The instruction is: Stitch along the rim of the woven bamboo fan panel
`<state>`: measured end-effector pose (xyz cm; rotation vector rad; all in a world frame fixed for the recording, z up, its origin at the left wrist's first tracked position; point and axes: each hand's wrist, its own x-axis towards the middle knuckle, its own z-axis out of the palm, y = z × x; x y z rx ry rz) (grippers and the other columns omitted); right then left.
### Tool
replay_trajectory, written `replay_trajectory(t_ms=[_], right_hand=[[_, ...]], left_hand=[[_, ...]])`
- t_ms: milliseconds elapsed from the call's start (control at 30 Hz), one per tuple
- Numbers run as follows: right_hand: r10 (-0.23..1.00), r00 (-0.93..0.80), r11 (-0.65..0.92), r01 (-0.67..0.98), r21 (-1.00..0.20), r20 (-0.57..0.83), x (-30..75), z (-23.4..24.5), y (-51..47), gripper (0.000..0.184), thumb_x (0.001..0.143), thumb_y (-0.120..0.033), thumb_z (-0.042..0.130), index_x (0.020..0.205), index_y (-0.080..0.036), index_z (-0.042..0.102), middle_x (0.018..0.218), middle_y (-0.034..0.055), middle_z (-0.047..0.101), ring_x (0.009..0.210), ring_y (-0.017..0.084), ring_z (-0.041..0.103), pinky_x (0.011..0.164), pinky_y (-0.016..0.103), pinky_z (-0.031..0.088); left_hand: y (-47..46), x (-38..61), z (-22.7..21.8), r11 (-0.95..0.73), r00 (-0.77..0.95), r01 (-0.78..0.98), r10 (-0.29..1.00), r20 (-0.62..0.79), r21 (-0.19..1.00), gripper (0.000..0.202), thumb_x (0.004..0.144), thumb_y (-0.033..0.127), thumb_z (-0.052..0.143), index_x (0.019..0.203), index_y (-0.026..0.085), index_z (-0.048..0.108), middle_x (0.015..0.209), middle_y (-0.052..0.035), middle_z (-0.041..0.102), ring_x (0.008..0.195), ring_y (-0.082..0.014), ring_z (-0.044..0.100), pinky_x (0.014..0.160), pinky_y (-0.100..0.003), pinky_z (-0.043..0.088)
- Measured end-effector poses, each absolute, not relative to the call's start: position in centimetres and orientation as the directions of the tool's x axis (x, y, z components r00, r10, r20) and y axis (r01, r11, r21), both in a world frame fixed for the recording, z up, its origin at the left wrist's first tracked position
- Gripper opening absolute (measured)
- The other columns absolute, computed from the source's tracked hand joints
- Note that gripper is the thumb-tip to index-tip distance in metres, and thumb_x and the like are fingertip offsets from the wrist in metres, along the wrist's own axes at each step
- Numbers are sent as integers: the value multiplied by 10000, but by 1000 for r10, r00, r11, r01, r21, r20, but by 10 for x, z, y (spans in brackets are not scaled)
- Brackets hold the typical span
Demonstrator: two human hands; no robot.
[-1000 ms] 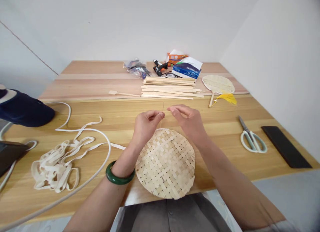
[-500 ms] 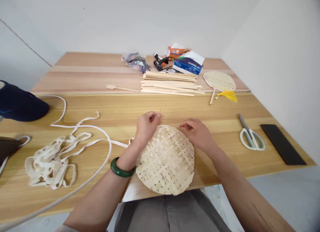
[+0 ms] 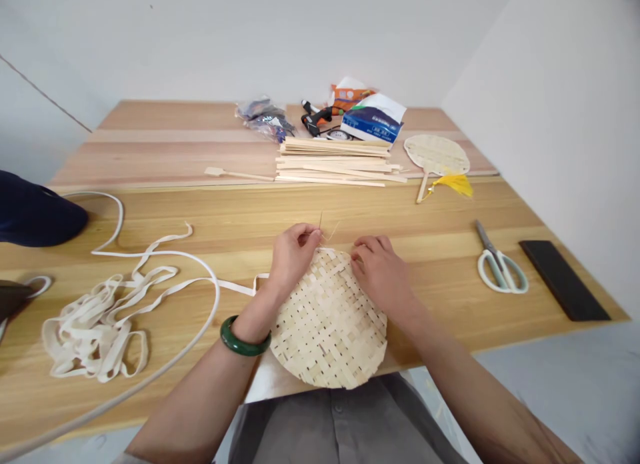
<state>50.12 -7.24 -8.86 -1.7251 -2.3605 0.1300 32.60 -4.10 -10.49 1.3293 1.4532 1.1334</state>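
A round woven bamboo panel [image 3: 330,324] lies at the table's front edge, its lower part reaching past it. At its upper left rim, my left hand [image 3: 295,254] is closed in a pinch on a thin needle [image 3: 321,219] that points up. Loose thread [image 3: 333,231] curves out beside the needle. My right hand [image 3: 377,274] lies over the upper right rim, its fingers curled and closed on the panel's edge; the thumb is hidden. A white fabric tape [image 3: 235,287] runs from behind my left wrist to a loose heap [image 3: 97,334] at the left.
Bamboo strips [image 3: 333,164] lie stacked farther back, before a glue gun [image 3: 317,119], a tissue pack [image 3: 374,124] and a plastic bag [image 3: 265,117]. Rightward are a finished fan [image 3: 437,154] with yellow tassel, scissors [image 3: 501,271] and a black slab [image 3: 565,281]. A white cable [image 3: 217,297] crosses the left.
My right hand has moved slightly left, its fingers coming further over the panel's rim. My left hand keeps its pinch on the needle. The view has shifted slightly.
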Motion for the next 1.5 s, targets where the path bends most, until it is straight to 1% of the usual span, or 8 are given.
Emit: replay_trajectory(t_ms=[300,433,633,800,933,1133,1300,1500], right_hand=[[946,-319,323,938,-124,46,496,-83,-65,201,876,-103,462,878,-128,662,1050,127,649,1039,265,526,809,382,503],[943,-303,322,936,-146,135,499,-86,-64,196,887,-131,463,908,-126,657,1117,119,638,1073,259,526,839,382,508],[879,-405,451,877,-167,251,491,-91,-66,241,911,-143,448,934,-145,688,1204,109,622,1155,256,483,938,381,482],[873,-463,475,879,-49,151,480,-88,-59,289,899,-87,420,976,-91,699,1224,150,605,1185,283,457,973,390,460],[844,-535,534,845,23,39,473,-82,-46,299,848,-22,430,963,-40,705,1168,198,618,1166,315,472,1001,415,429],[848,-530,530,848,-22,-13,477,-80,-32,220,779,-53,532,918,-53,703,1169,184,618,1136,299,505,963,382,463],[880,-475,471,871,-143,1,487,-81,-32,149,766,-95,534,786,-133,677,1193,125,619,1156,265,498,938,364,480],[902,-432,424,889,-175,-12,498,-78,-28,113,755,-127,546,690,-180,622,1162,76,637,1086,249,519,710,341,497]], left_hand=[[-46,326,-107,50,-85,154,996,-38,987,161,791,288,603,775,148,680,797,-50,714,775,-170,653,744,-275,488],[-47,326,-107,48,-87,182,996,-32,982,168,792,299,602,775,152,683,799,-40,714,765,-165,644,727,-270,478],[-47,326,-111,31,-97,178,995,-14,984,184,796,314,603,787,148,680,787,-39,705,733,-157,632,710,-267,478],[-47,327,-113,22,-104,164,995,-5,986,180,797,305,601,794,144,682,792,-48,706,737,-159,634,717,-269,481],[-48,327,-114,21,-98,174,995,-4,985,170,797,299,598,790,150,678,796,-47,710,739,-160,634,707,-269,479],[-49,326,-115,-14,-79,252,996,35,968,161,814,287,583,796,159,679,793,-45,701,736,-165,626,701,-274,477],[-50,326,-113,-126,-14,421,989,146,898,147,844,246,553,794,175,672,821,-51,695,756,-174,626,723,-289,479],[-52,329,-116,-224,46,483,972,231,847,133,861,196,538,810,188,660,851,-47,683,791,-173,626,742,-282,478]])
